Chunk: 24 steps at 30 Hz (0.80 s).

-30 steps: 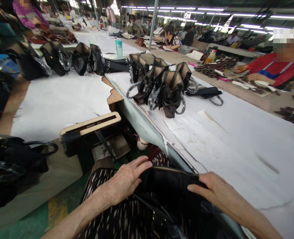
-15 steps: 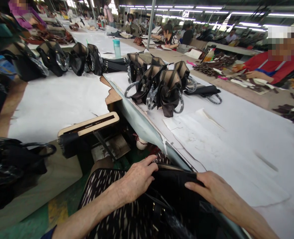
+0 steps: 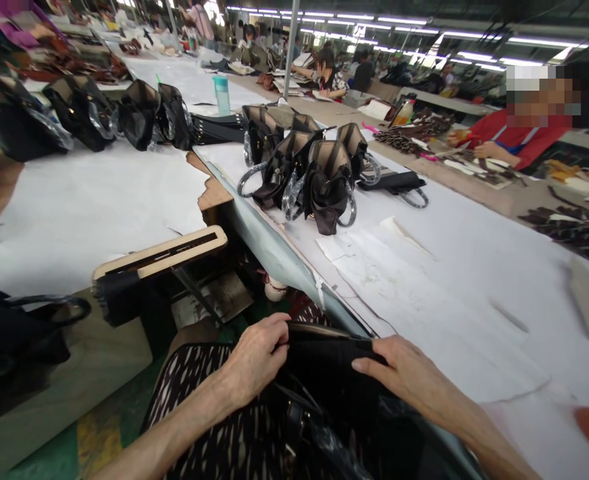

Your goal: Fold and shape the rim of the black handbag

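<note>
- A black bag [image 3: 324, 373] lies on the person's lap at the bottom of the view, its top edge running left to right, just against the near edge of the table [image 3: 449, 280].
- The left hand [image 3: 254, 357] has its fingers curled shut over the left end of that top edge, gripping it.
- The right hand [image 3: 399, 377] lies on the right part of the same edge, fingers flat and pointing left toward the other hand (whether they pinch the edge cannot be told).
- Both hands are on the bag; neither is nearer.
- A thin strap [image 3: 294, 400] and clear plastic wrap lie on the bag's body, below and between the hands.
- Farther up the white-covered table stands a cluster of finished bags [image 3: 314, 173], well apart from the hands.
- To the left, a wooden jig [image 3: 164, 250] juts out over the gap beside the lap; another bag [image 3: 14, 327] sits on the left bench.
- More bags [image 3: 99, 113] and a blue bottle [image 3: 221, 93] stand far off.
- A person in red [image 3: 519, 137] works across the table, at upper right.
</note>
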Each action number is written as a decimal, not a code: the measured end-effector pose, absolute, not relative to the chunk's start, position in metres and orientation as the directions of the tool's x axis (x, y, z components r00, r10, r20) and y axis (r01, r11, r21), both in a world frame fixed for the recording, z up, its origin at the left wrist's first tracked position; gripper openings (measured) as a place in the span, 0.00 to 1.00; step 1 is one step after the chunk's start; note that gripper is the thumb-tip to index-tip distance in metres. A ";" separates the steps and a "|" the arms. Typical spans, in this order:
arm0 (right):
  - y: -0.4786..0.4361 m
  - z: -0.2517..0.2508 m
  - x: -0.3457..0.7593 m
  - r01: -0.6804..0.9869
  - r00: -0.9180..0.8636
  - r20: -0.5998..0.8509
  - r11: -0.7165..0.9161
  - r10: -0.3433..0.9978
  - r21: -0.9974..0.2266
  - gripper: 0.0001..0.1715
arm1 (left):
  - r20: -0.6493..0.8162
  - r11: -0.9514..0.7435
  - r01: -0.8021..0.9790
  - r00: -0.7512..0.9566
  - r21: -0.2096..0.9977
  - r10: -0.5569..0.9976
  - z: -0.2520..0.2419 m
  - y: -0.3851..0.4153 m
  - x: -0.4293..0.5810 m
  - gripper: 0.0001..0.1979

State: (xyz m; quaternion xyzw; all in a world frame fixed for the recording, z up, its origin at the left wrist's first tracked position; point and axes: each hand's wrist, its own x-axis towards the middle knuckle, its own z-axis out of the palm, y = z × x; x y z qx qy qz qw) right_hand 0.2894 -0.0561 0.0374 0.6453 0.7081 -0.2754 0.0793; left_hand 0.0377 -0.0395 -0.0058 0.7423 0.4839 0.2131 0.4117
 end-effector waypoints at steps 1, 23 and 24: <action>-0.056 0.038 0.291 0.954 -0.158 -0.472 0.010 0.867 -0.300 0.24 | -0.077 -0.205 0.547 0.447 0.812 0.891 -0.007 -0.037 0.038 0.06; -0.055 0.029 0.310 0.857 -0.203 -0.551 -0.126 0.810 -0.500 0.21 | -0.170 -0.091 0.612 0.354 0.785 0.920 -0.010 -0.014 0.050 0.08; -0.055 0.029 0.310 0.852 -0.206 -0.555 -0.131 0.806 -0.507 0.21 | -0.174 -0.089 0.624 0.348 0.776 0.921 -0.010 -0.013 0.051 0.08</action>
